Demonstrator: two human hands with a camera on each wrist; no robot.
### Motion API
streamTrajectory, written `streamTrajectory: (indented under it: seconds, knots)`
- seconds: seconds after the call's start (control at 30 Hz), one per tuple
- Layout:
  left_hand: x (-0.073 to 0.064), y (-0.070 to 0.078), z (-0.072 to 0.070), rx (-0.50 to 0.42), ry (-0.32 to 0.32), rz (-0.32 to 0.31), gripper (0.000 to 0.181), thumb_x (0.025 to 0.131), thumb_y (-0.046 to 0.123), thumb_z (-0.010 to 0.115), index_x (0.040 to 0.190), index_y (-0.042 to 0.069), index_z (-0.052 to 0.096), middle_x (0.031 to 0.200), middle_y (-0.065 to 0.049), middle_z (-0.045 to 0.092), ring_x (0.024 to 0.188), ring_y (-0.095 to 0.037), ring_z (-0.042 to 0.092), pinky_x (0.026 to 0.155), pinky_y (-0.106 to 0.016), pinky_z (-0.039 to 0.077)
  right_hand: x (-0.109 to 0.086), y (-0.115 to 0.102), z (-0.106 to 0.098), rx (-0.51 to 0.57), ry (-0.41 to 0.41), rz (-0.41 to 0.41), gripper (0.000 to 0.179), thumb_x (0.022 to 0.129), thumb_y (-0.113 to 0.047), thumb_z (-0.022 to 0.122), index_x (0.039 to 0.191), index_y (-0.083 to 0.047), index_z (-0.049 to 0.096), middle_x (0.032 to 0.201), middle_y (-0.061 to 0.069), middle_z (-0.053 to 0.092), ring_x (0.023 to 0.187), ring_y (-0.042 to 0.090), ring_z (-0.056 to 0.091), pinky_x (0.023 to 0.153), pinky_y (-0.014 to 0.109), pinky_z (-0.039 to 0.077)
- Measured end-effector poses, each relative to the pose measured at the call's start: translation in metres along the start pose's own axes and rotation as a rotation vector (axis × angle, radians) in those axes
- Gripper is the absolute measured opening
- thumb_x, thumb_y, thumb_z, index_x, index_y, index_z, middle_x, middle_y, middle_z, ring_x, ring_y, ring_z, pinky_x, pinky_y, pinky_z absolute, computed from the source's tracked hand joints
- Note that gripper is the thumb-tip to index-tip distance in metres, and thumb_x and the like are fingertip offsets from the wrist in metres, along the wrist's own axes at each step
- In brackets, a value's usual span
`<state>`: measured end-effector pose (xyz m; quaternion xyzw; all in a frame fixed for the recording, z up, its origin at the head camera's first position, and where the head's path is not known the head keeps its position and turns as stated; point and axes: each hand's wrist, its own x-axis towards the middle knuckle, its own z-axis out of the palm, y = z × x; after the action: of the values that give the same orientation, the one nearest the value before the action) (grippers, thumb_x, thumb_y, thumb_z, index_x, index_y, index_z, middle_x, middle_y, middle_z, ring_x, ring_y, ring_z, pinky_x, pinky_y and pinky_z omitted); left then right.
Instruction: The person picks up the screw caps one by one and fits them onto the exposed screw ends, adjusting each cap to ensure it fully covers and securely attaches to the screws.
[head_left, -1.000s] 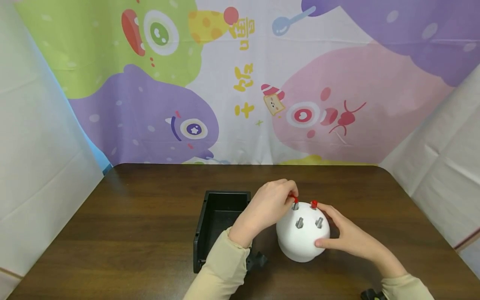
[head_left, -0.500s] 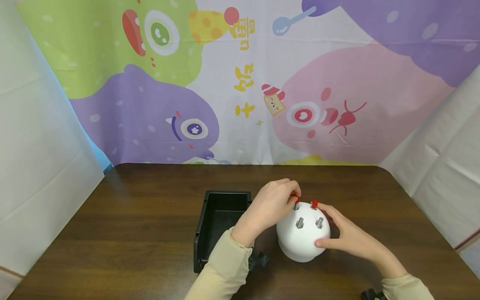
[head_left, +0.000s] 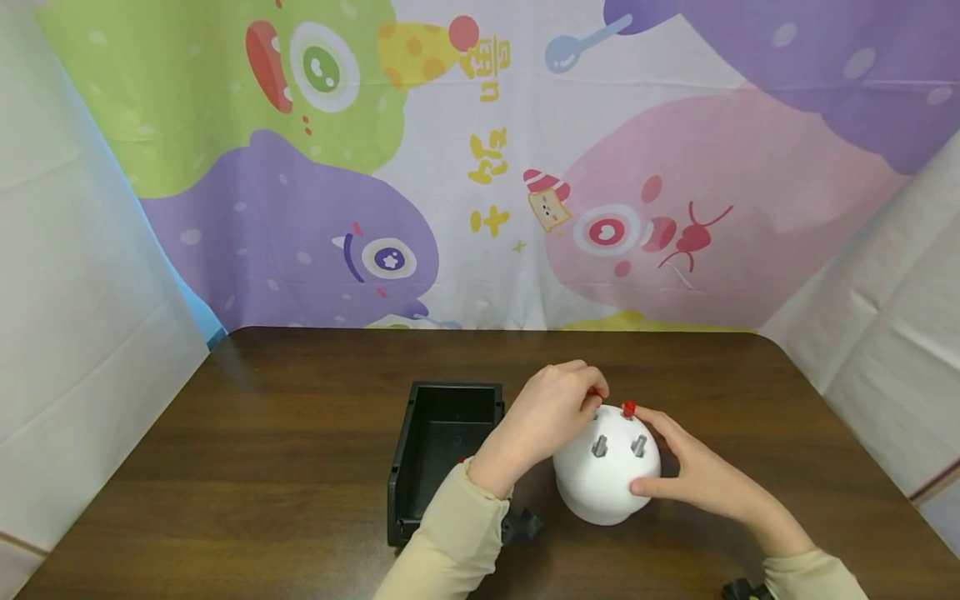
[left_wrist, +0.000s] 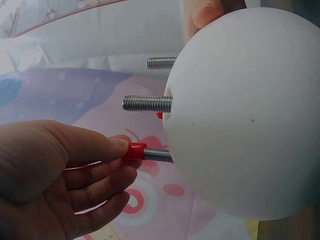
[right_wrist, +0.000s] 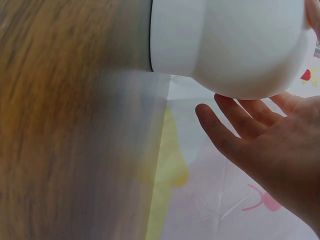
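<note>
A white ball-shaped body [head_left: 603, 496] with a flat base stands on the table, metal threaded bolts sticking out of its upper side. My left hand [head_left: 543, 417] is at its far left bolt; in the left wrist view, thumb and index finger pinch a red cap [left_wrist: 136, 151] on the end of that threaded bolt [left_wrist: 158, 155]. Another red cap [head_left: 628, 408] sits on the far right bolt. Two nearer bolts show bare metal, the left one [head_left: 600, 446] and the right one [head_left: 639, 446]. My right hand [head_left: 697, 475] holds the ball's right side between thumb and fingers.
Left of the ball stands a black open bin [head_left: 405, 454], partly behind my left forearm; a small red bit [head_left: 462, 460] shows inside it. The brown wooden table [head_left: 262, 467] ends at a printed cloth [head_left: 480, 250] behind. White cloth hangs on both sides.
My left hand has shifted slightly right, its fingers now covering more of the red cap and bolt in the head view. The right hand and the ball have stayed put.
</note>
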<state>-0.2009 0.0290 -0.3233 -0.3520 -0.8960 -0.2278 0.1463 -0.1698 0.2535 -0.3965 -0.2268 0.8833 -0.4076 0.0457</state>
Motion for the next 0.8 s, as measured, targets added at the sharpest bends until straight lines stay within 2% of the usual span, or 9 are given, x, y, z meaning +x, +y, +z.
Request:
streamTrajectory:
  seconds: [0.4,0.8]
  knots:
    - [-0.0022,0.0001,0.0052,0.026,0.0,0.004,0.007,0.084,0.013,0.063,0.087,0.014,0.069,0.083,0.004,0.062,0.071,-0.005,0.057,0.065,-0.013,0.046,-0.0001,-0.0002,0.0008,-0.015,0.005,0.014,0.081,0.074,-0.03,0.074,0.138,-0.016,0.028,0.136,0.011,0.035,0.119,0.035,0.04,0.088,0.055,0.039]
    - [-0.003,-0.0009,0.008,0.001,-0.018,-0.014,0.007,0.085,0.013,0.062,0.086,0.014,0.069,0.082,0.004,0.062,0.069,-0.005,0.055,0.064,-0.013,0.045,0.0007,-0.0023,-0.0004,-0.02,-0.01,-0.006,0.081,0.075,-0.028,0.073,0.14,-0.015,0.026,0.135,0.014,0.035,0.117,0.036,0.041,0.086,0.055,0.04]
